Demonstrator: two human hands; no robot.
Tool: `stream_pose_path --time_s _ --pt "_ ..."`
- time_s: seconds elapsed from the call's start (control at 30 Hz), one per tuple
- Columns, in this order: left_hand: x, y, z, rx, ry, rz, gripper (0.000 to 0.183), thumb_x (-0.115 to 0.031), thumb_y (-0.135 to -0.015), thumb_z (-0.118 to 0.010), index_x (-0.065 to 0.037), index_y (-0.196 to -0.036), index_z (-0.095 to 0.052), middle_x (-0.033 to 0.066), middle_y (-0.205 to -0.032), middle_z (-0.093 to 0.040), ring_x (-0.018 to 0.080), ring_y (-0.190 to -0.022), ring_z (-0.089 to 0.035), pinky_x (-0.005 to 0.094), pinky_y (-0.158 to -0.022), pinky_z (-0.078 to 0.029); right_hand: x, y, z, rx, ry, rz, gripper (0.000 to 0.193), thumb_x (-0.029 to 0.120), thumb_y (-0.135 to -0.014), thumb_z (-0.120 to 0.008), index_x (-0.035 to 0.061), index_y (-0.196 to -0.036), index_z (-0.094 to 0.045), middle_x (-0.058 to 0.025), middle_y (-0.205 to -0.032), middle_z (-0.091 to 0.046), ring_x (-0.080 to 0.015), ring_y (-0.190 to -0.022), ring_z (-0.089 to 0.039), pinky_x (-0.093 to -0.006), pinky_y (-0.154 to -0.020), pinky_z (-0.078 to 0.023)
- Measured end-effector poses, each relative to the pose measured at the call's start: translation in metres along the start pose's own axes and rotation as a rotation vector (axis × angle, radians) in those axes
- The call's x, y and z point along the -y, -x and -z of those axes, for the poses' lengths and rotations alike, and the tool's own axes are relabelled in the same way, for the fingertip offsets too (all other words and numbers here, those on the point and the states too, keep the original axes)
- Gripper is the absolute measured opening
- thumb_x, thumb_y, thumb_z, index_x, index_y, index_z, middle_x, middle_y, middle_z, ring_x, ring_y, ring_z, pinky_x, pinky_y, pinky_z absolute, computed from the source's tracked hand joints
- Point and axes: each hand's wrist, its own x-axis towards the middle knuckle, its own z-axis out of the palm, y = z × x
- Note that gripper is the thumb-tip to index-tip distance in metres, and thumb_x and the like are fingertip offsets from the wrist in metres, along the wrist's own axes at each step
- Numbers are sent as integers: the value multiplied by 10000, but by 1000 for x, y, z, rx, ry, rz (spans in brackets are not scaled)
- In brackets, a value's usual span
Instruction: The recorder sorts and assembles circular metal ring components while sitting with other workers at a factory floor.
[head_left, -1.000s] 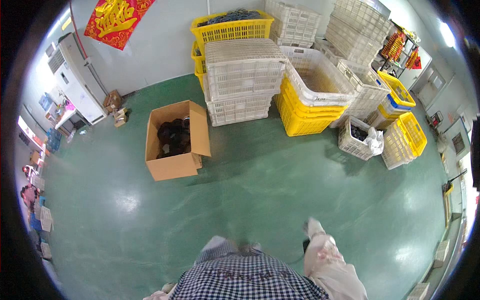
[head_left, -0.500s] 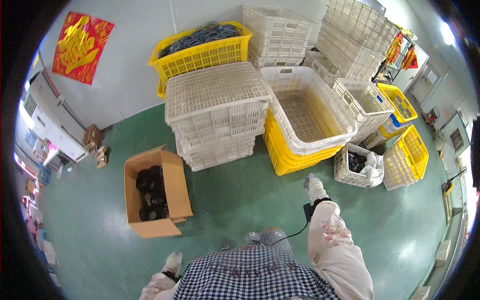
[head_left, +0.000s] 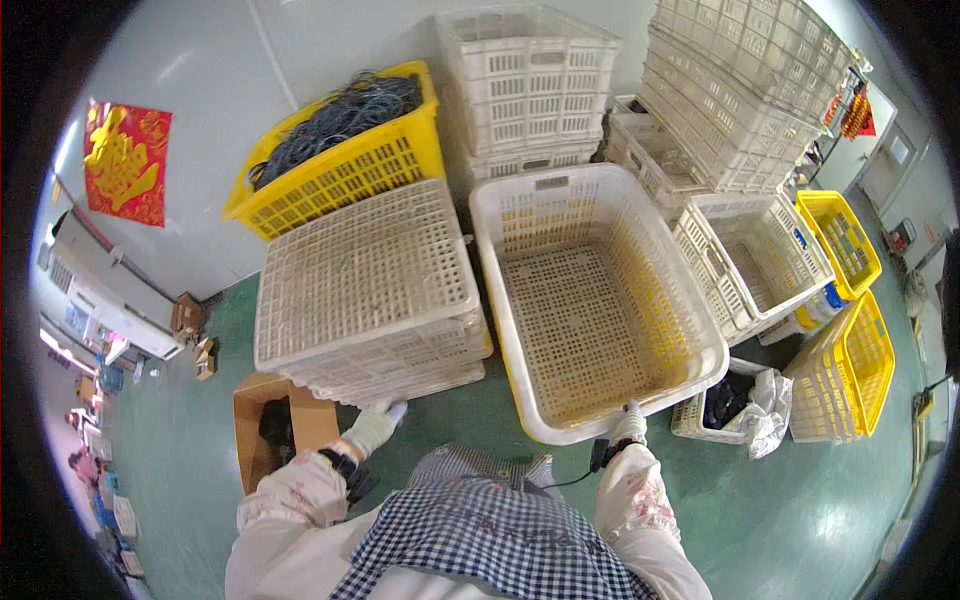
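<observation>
My right hand (head_left: 629,426), in a pale glove, is at the near rim of a large white plastic basket (head_left: 520,395). Its fingers close over that rim. The basket holds nothing and sits on top of yellow baskets, which show through its slots. My left hand (head_left: 372,428), gloved too, hovers with fingers extended and nothing in them. It is just in front of a stack of white crates (head_left: 365,270) and beside an open cardboard box (head_left: 318,420). Dark items (head_left: 276,424) lie inside the box, partly hidden by my left arm.
Against the wall stands a yellow crate (head_left: 350,170) heaped with dark cords or rings. Tall white crate stacks (head_left: 530,90) rise behind. To the right are a small white crate (head_left: 690,418) with black items and a plastic bag (head_left: 770,415), plus yellow-and-white baskets (head_left: 845,370).
I have come closer to the baskets. My right hand has moved onto the white basket's near rim. My left hand has risen and come forward beside the white crates.
</observation>
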Motion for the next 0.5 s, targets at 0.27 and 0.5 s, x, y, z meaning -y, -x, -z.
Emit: stream_pose_path --time_s 0.27,0.5 --pt "-199 -323 47 -185 130 -369 560 -315 -944 -604 -56 -1412 -438 213 -1207 -604 314 -1127 -575 386 -1007 -425 68 66 -23 -120 -119 -14 194 261 -845 -677 89 -900 -608 -41 -831 -588 -223 -749 -559 -363 -689 -482" --pt "-270 -609 -9 -327 -367 -330 614 -396 -900 -555 -31 -1384 -460 237 -1308 -555 383 -1279 -466 421 -1103 -333 113 115 -36 -480 -3 241 153 190 -820 -682 55 -880 -641 -20 -746 -599 -185 -619 -558 -335 -598 -481"
